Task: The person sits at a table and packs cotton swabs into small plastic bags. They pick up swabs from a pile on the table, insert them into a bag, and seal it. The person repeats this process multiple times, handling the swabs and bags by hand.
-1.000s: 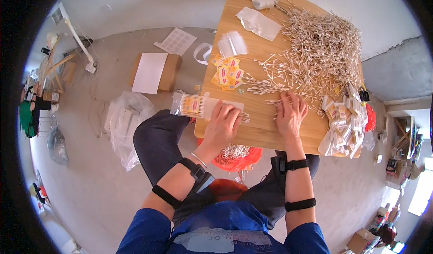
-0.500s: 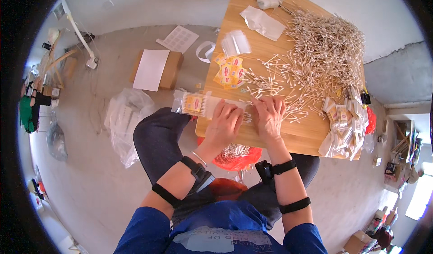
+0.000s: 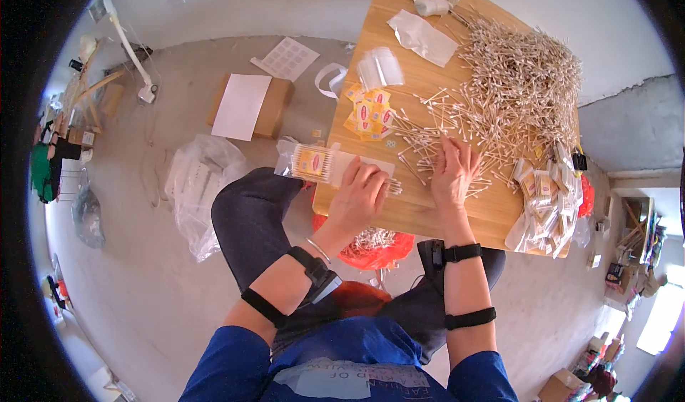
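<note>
Since 0.5 s ago, the right hand (image 3: 457, 172) has been shifted away from the left hand (image 3: 362, 191) and out to the loose swabs (image 3: 426, 127) on the wooden table (image 3: 428, 215). Its fingers are bent; whether any swab is pinched between them cannot be told. By the left hand, fingers drawn together, a small swab bundle (image 3: 396, 186) is gripped near the table's front edge, its tips exposed at the right. Just left of that hand, a clear pouch filled with swabs and 1 yellow card (image 3: 312, 161) is seen. Farther right, filled packs (image 3: 544, 188) are heaped below the large swab pile (image 3: 524, 77).
</note>
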`<state>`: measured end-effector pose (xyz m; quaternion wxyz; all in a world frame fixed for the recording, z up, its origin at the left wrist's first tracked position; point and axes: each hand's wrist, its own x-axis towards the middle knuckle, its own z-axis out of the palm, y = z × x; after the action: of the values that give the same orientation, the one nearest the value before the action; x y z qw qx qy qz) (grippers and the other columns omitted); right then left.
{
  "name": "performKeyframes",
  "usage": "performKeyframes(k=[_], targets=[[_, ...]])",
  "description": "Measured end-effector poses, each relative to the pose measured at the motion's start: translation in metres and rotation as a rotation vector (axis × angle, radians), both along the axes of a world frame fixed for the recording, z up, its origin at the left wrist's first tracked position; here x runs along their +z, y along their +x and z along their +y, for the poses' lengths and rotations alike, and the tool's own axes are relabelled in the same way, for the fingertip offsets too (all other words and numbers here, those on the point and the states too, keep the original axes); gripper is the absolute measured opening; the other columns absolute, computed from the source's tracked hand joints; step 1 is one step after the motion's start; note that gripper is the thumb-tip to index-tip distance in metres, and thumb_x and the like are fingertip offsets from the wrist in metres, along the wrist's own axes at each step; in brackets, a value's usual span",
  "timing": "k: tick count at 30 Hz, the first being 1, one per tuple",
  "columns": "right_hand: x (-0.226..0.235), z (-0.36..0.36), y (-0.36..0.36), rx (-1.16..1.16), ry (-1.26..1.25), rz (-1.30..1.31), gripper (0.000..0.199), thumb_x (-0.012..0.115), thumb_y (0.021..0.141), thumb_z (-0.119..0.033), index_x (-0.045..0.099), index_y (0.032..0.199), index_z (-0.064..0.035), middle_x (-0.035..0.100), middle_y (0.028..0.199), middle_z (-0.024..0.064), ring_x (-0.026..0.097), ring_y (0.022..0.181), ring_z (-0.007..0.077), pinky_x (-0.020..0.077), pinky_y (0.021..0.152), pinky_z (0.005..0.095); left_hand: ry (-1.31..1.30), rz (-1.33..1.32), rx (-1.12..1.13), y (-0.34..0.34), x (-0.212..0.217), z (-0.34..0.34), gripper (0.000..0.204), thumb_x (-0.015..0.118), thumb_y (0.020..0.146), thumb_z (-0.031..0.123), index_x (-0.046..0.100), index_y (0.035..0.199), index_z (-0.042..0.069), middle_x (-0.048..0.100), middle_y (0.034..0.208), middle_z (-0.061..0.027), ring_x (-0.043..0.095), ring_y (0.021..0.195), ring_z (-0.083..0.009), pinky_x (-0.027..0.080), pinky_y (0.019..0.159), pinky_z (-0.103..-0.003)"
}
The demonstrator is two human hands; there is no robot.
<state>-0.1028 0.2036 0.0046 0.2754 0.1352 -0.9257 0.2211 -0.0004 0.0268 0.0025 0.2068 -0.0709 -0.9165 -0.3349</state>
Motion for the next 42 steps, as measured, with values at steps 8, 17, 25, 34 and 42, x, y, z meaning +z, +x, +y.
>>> performKeyframes(k=[8,17,25,34,42], targets=[[0.005,-0.009,0.049,0.137,0.084,-0.121,0.019,0.067,0.081,-0.012,0.069,0.099,-0.0141,0.061,0.101,0.0028,0.052,0.101,0.0273,0.037,0.092,0.0447,0.028,0.001,-0.011,0.0,0.002,-0.001,0.016,0.065,0.086,0.011,0.062,0.101,0.004,0.056,0.102,-0.0112,0.052,0.108,-0.0366,0.039,0.107,-0.051],[0.0,-0.027,0.05,0.27,0.044,-0.217,0.024,0.066,0.078,-0.008,0.07,0.1,-0.0148,0.061,0.098,0.0038,0.053,0.098,0.0266,0.0383,0.09,0.0427,0.074,0.006,0.019,0.0,-0.001,0.0,0.025,0.064,0.084,0.006,0.062,0.108,0.002,0.058,0.112,-0.0153,0.052,0.111,-0.0393,0.038,0.108,-0.051],[0.007,-0.008,0.065,0.079,-0.183,-0.195,0.026,0.062,0.082,0.0,0.069,0.105,-0.0105,0.063,0.1,0.0054,0.055,0.099,0.0288,0.0419,0.088,0.0419,0.045,0.031,0.015,0.003,0.001,-0.001,0.03,0.063,0.084,0.005,0.062,0.114,0.001,0.057,0.12,-0.0172,0.05,0.118,-0.0371,0.037,0.109,-0.051],[0.005,-0.019,0.074,0.196,-0.092,-0.24,0.024,0.067,0.075,-0.002,0.069,0.097,-0.0087,0.061,0.1,0.0042,0.053,0.099,0.0299,0.0414,0.087,0.0434,-0.001,0.012,-0.005,0.001,0.005,-0.003,0.038,0.06,0.085,0.003,0.056,0.122,-0.003,0.057,0.122,-0.0191,0.05,0.119,-0.0372,0.037,0.11,-0.05],[0.019,-0.027,0.045,0.329,0.03,-0.348,0.015,0.069,0.077,-0.006,0.07,0.091,-0.009,0.061,0.096,0.0062,0.054,0.098,0.0299,0.0421,0.087,0.0434,0.174,-0.06,0.063,0.002,0.003,-0.004,0.048,0.049,0.089,-0.002,0.039,0.136,-0.006,0.05,0.13,-0.0251,0.045,0.125,-0.0418,0.036,0.109,-0.049]])
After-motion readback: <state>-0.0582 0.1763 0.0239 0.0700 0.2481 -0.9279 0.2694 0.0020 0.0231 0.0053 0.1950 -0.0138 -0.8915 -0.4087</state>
